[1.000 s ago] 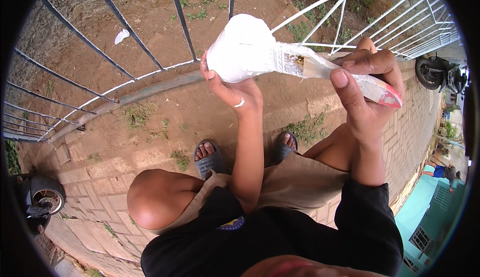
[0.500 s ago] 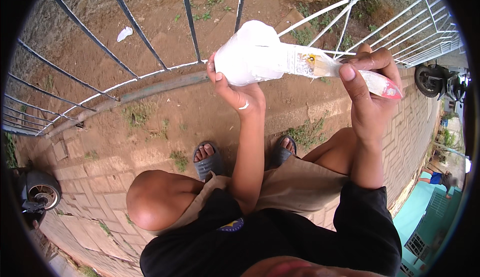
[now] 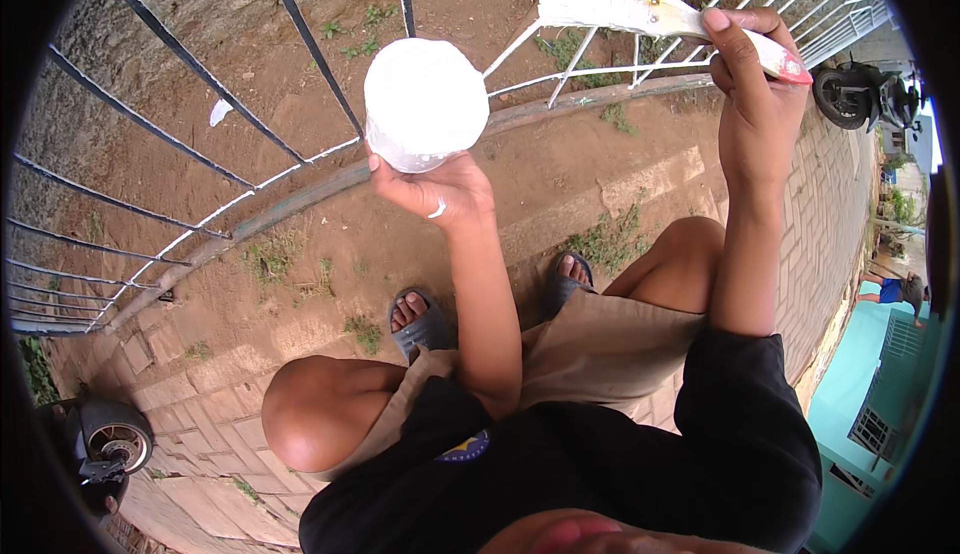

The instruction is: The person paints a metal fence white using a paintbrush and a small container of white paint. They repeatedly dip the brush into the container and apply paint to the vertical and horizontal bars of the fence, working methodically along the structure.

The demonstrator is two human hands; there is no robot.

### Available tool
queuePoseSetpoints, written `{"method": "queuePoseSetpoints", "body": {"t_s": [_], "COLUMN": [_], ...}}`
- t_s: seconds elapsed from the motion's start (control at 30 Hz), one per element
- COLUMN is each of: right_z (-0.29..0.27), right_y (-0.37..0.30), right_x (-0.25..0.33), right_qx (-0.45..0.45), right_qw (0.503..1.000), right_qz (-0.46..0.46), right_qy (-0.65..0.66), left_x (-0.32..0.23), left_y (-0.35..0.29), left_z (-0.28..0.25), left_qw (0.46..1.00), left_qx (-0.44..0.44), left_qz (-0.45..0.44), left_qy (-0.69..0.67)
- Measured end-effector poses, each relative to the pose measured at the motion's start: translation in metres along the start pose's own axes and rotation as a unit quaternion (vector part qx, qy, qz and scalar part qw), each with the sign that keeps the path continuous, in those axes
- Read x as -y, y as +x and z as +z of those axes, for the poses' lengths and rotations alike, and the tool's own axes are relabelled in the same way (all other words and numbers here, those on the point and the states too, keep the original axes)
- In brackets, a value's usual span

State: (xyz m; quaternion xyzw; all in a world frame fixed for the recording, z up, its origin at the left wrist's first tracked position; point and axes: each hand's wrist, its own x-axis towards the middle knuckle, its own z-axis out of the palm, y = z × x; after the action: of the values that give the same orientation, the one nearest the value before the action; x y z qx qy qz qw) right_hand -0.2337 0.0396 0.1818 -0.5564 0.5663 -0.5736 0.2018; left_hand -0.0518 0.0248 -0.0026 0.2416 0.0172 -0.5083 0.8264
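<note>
Even, bright daylight; shadows soft and faint on the brown dirt ground (image 3: 560, 169). The white paint-filled plastic cup (image 3: 425, 102) is overexposed, surface detail lost. Focus sharp centrally. Strong fisheye bending of the metal bar fence (image 3: 190, 144); black vignette rings the frame.

Head-worn fisheye; steeply downward; close

Beside the metal fence (image 3: 300, 44), the left hand (image 3: 440, 189) grips a white cup (image 3: 425, 104); the right hand (image 3: 755, 84) holds a paint-coated brush (image 3: 640, 9).
</note>
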Motion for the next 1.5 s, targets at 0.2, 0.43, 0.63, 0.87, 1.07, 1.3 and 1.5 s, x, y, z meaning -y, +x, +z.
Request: {"method": "queuePoseSetpoints", "body": {"t_s": [0.2, 0.43, 0.63, 0.87, 1.07, 1.3, 1.5], "right_z": [-0.027, -0.092, -0.072, 0.0, 0.045, 0.07, 0.109], "right_y": [0.019, -0.002, -0.075, -0.136, -0.157, -0.155, -0.171], "right_x": [-0.015, -0.074, -0.188, -0.233, -0.28, -0.293, -0.263], "right_qx": [-0.023, -0.082, -0.148, -0.26, -0.244, -0.155, -0.018], "right_qw": [0.984, 0.959, 0.845, 0.842, 0.969, 0.965, 0.977], "right_qz": [0.127, 0.206, 0.392, 0.328, -0.002, -0.137, -0.196], "right_qy": [0.123, 0.177, 0.332, 0.34, 0.031, -0.163, -0.086], "left_x": [-0.01, -0.002, -0.009, -0.022, -0.017, -0.013, -0.005], "left_y": [0.008, 0.006, 0.012, 0.015, 0.018, 0.02, 0.025], "left_z": [0.0, -0.001, -0.02, -0.035, -0.047, -0.042, -0.045], "left_qw": [1.0, 1.0, 0.995, 0.972, 0.978, 0.978, 0.976], "left_qx": [-0.005, 0.015, 0.07, 0.14, 0.134, 0.121, 0.117], "left_qz": [0.018, -0.006, -0.03, -0.108, -0.109, -0.12, -0.135], "left_qy": [-0.007, -0.015, -0.069, -0.153, -0.12, -0.12, -0.127]}}
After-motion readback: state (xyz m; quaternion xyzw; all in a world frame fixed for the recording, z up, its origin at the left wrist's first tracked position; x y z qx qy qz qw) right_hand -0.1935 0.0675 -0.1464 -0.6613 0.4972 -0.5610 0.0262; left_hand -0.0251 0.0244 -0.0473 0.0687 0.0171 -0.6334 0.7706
